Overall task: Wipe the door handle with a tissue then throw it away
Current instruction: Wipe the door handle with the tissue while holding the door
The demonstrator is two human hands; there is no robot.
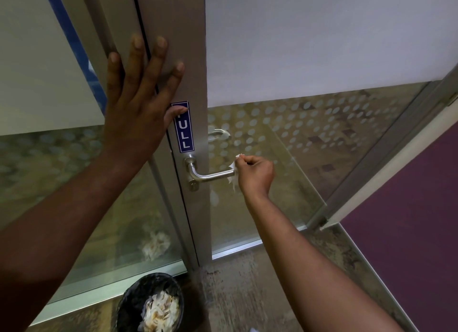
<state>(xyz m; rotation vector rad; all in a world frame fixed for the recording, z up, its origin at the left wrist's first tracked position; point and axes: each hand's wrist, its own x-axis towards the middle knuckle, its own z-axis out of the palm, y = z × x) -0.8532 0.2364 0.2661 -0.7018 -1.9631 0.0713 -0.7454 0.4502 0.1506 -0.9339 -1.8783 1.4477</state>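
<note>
The left hand (131, 104) is pressing flat against the metal door frame (195, 66), its fingers (161, 59) spread wide apart and holding nothing; the thumb is covering the top of a blue PULL sign (184, 131). The right hand (255, 174) is reaching out lower and further right, its fingers curled tightly together around a white tissue (233, 175). The tissue is crumpled, with a small tuft showing above the knuckles and a ragged strip hanging below. It is pressing against the right-hand tip of the handle (210, 175), a brushed-steel lever sticking out horizontally just under the sign. The glass door (272, 138) is carrying a pattern of frosted dots. On the floor (243, 287) near the viewer, down to the left, a black bin (151, 304) is sitting with crumpled white paper inside.
</note>
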